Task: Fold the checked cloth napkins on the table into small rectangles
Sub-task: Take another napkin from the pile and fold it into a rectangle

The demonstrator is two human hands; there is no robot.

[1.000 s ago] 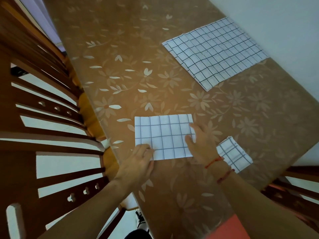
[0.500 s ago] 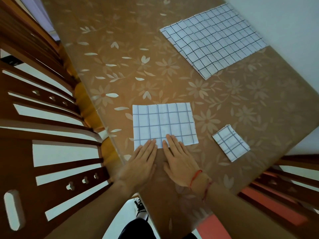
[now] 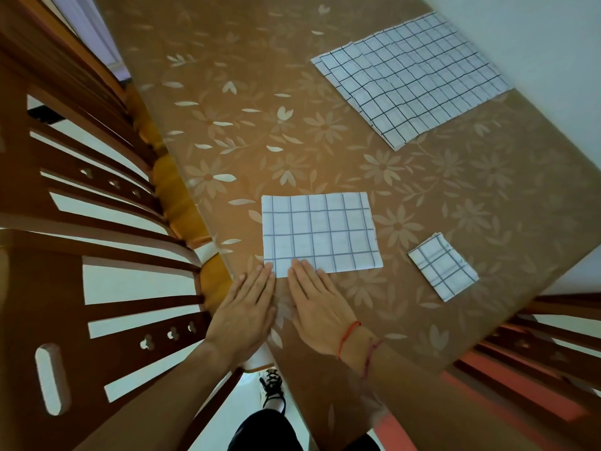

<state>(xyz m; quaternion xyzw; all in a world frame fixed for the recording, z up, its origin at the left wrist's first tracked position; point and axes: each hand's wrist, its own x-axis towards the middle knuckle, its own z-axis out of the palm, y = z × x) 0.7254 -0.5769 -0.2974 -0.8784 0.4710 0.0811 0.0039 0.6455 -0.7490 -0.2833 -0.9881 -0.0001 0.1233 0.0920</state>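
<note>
A white napkin with dark checks, folded into a rectangle [image 3: 320,234], lies flat on the brown flowered table [image 3: 422,203]. My left hand [image 3: 245,310] and my right hand [image 3: 317,307] lie flat side by side, fingers straight, fingertips touching the napkin's near edge. A small folded napkin [image 3: 443,266] rests to the right. A larger stack of unfolded checked napkins [image 3: 411,76] sits at the far right of the table.
Wooden chair backs [image 3: 97,255] crowd the table's left edge. Another chair [image 3: 536,346] stands at the lower right. A white wall [image 3: 536,24] borders the table's far right side. My shoe [image 3: 273,388] shows on the floor below.
My hands moved from the napkin's two ends to its near edge, now lying flat together. Since half a second ago they have hardly shifted.
</note>
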